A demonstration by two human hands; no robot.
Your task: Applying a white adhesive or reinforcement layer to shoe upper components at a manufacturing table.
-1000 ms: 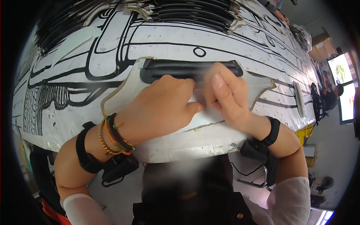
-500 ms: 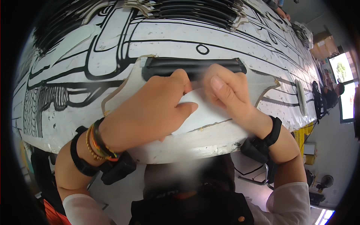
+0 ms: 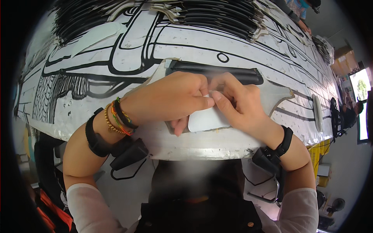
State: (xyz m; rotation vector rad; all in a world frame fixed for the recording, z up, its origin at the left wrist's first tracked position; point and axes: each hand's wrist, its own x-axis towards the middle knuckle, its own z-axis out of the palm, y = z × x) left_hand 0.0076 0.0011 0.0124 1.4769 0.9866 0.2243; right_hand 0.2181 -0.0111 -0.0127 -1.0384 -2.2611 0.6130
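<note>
My left hand (image 3: 175, 95) and my right hand (image 3: 243, 101) meet at the front of the table, thumbs and fingertips pressed together in a pinch. What lies between the fingertips is too small to make out. Just below them is a smooth white sheet (image 3: 208, 119), its upper end covered by my fingers. It rests on a flat, pale grey cut piece (image 3: 279, 91) with a rough brownish edge. Along that piece's far side runs a black, padded, leather-like strip (image 3: 217, 71), partly behind my hands.
Stacks of curved black strips with pale ends (image 3: 217, 17) lie at the far side of the table (image 3: 182, 153). A pale curved piece (image 3: 99, 35) lies far left, a narrow pale stack (image 3: 317, 112) at right. Another person's hand (image 3: 304, 27) shows far right.
My hands have come closer together, and the thumb tips now meet over the white sheet. The right hand, blurred before, shows more clearly. The whole view has shifted, with the table appearing further right.
</note>
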